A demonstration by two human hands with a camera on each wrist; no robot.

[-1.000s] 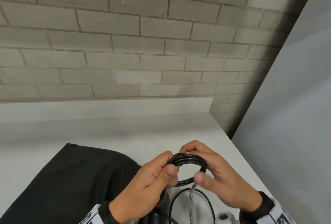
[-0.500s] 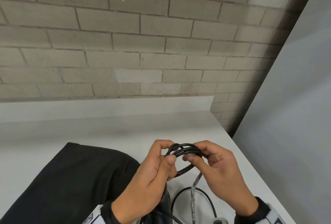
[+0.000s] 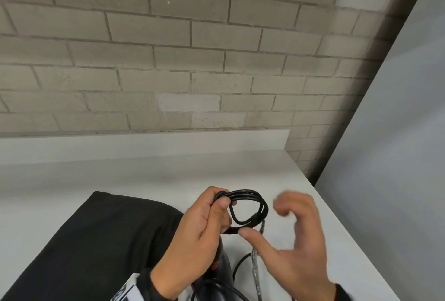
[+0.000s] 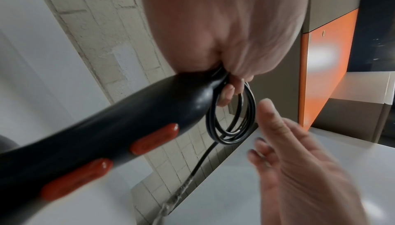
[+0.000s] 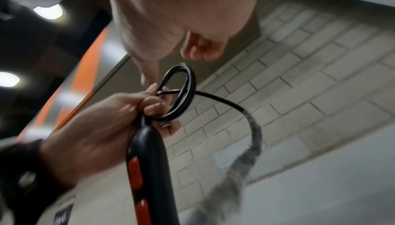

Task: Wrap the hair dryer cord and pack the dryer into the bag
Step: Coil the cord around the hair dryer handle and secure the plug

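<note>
left hand [image 3: 192, 240] clamps coiled cord [image 3: 250, 206] against the hair dryer [image 4: 102, 137] handle end, fingers curled round the loops. right hand [image 3: 298, 247] at 3 o'clock of the coil, fingers apart, loosely bent, holding nothing, thumb tip just beside the coil's bottom. black bag [image 3: 96, 240] on table [image 3: 144, 170] at 9 o'clock of the hands.

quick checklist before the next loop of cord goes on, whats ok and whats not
1. Cord coil pinched by left hand at the dryer handle: ok.
2. Right hand gripping the cord: not ok, open beside the coil.
3. Loose cord tail free to wind: ok, hangs below the coil.
4. Plug end located: cannot tell.
5. Black bag within reach on the counter: ok.
6. Bag opening ready: cannot tell.
</note>
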